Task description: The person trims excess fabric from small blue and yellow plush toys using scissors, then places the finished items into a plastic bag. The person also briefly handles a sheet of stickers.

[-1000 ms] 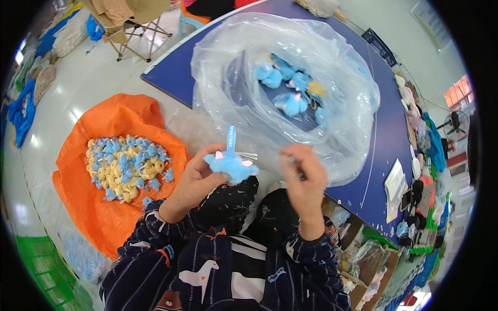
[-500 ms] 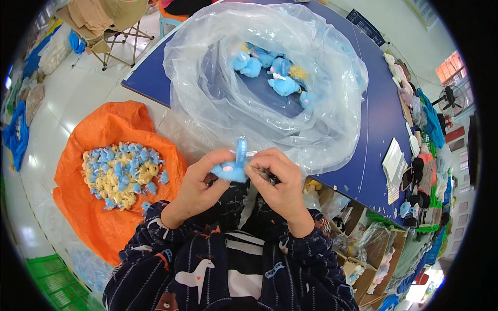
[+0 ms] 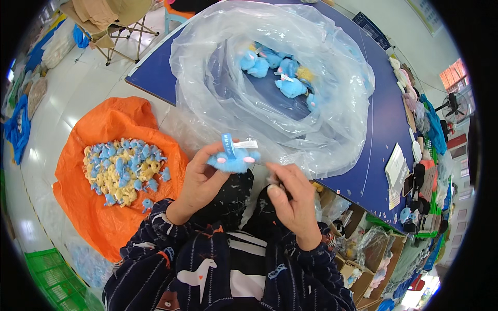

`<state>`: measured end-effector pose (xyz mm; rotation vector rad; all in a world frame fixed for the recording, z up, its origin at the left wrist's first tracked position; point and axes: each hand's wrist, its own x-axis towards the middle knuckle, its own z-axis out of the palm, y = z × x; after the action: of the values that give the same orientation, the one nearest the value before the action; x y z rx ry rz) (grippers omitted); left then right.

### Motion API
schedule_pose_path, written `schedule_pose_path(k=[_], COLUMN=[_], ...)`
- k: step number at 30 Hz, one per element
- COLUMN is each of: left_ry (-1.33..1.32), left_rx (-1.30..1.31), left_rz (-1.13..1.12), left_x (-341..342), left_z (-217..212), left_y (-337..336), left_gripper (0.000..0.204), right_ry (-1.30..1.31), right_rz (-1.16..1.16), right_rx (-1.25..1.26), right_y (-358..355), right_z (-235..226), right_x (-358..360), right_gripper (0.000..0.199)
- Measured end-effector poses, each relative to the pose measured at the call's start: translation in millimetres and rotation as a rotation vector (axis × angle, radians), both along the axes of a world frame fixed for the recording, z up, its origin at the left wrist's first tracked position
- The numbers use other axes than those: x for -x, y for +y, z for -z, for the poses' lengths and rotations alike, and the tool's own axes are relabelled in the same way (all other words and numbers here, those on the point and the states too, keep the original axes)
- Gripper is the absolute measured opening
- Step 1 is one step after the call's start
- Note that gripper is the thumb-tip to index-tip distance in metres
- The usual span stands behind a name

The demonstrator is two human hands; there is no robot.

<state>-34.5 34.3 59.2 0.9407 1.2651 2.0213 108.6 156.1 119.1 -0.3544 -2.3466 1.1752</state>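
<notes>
"One toy [image 3: 233, 165], pinched in left hand [image 3: 198, 185], long axis crosswise!"
"And right hand [image 3: 295, 202]?"
"Just off toy's right end, not touching, with fingers curled; can't tell if gripping anything."

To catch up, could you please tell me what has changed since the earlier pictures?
The right hand moved in to the blue plush toy, then drew back to the right, away from it. The left hand still holds the toy. The pile on the orange sheet and the clear bag look unchanged.
</notes>
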Motion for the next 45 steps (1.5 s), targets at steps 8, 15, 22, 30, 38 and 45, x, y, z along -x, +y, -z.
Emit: schedule_pose_path(k=[8, 15, 22, 30, 38, 45], left_ry=[0.331, 0.453, 0.58, 0.157, -0.084, 0.056], left_rx=[-0.052, -0.003, 0.041, -0.004, 0.086, 0.122], left_rz=[-0.206, -0.328, -0.305, -0.12, 0.116, 0.35], left_x=[-5, -8, -6, -10, -9, 3], left_z=[13, 9, 16, 15, 4, 9], left_y=[4, 1, 0, 4, -1, -8], left_gripper=[0.034, 0.033, 0.034, 0.035, 0.036, 0.041], right_ry=[-0.022, -0.008, -0.015, 0.054, 0.108, 0.057], right_rz=[0.066, 0.057, 0.055, 0.01, 0.087, 0.055], right_rx=[0.073, 0.086, 0.121, 0.857, 0.24, 0.629], right_y=[-19, -21, -19, -14, -1, 3], right_z=[12, 15, 17, 32, 41, 27], right_x=[14, 19, 18, 9, 15, 17], right_gripper=[0.024, 0.022, 0.02, 0.023, 0.019, 0.017])
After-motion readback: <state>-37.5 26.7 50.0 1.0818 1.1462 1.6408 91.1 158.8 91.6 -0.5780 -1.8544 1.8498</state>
